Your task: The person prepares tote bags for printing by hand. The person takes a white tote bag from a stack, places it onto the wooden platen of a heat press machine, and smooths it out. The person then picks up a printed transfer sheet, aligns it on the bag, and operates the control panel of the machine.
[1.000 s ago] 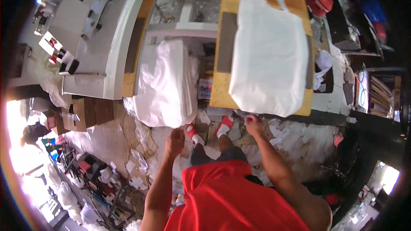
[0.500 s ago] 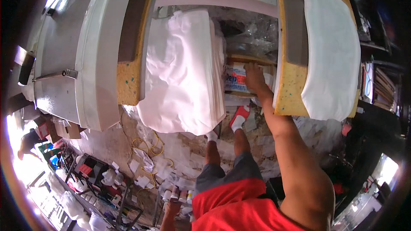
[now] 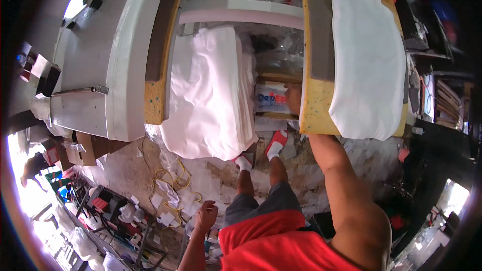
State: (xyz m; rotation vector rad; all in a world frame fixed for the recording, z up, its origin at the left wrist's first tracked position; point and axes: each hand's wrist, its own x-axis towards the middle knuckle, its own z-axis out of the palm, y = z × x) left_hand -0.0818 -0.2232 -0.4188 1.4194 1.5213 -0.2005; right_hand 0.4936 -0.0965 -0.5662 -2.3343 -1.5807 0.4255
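Where a wood-edged printed panel [image 3: 271,99] shows low beside the left edge of the yellow board [image 3: 316,110], the right hand [image 3: 294,99] is at the panel's right end, too hidden to tell whether it grips. Left of the panel is a white cloth stack [image 3: 206,103]; a white tote bag [image 3: 369,60] reaches the board's front edge. The left hand [image 3: 205,215] hangs empty, fingers loosely spread.

The scene is viewed from the wearer's head, through the left of two side-by-side fisheye cameras, faced steeply downward. The red shirt [image 3: 286,246] is caught close, at the lower edge, with the red slippers [image 3: 275,143] seen farther below. The white tote bag [image 3: 369,70] is looked down upon, and the right hand [image 3: 292,98] is partly screened by the yellow board [image 3: 317,103]. Straight edges are bowed toward the rim.
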